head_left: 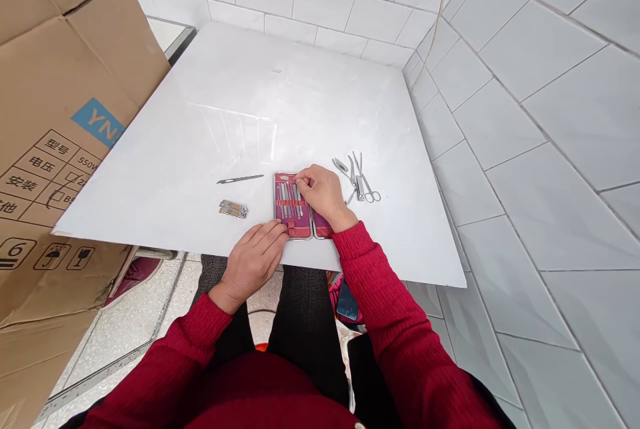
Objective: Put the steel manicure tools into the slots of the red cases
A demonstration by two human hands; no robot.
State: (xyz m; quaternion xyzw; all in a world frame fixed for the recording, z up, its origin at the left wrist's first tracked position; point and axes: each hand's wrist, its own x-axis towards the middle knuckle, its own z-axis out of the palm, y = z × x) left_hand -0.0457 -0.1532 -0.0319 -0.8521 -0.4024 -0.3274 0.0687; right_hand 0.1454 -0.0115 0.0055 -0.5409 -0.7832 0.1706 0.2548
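An open manicure case (300, 232), red and purple inside, lies near the front edge of the white table. Several slim metal tools (286, 199) sit under a strap in its left half. My left hand (256, 256) holds the case's lower left corner, fingers close together. Over the upper middle of the case, my right hand (323, 194) is closed in a pinch at the top of a slim metal tool, mostly hidden by the fingers. Much of the case's right half is behind my right hand and wrist.
Nail clippers (233, 208) and a slim metal tool (240, 179) lie left of the case. To its right are small scissors (369, 190) among other metal tools. A cardboard box (60, 116) stands left of the table (340, 102); tiled walls (510, 149) border the back and right.
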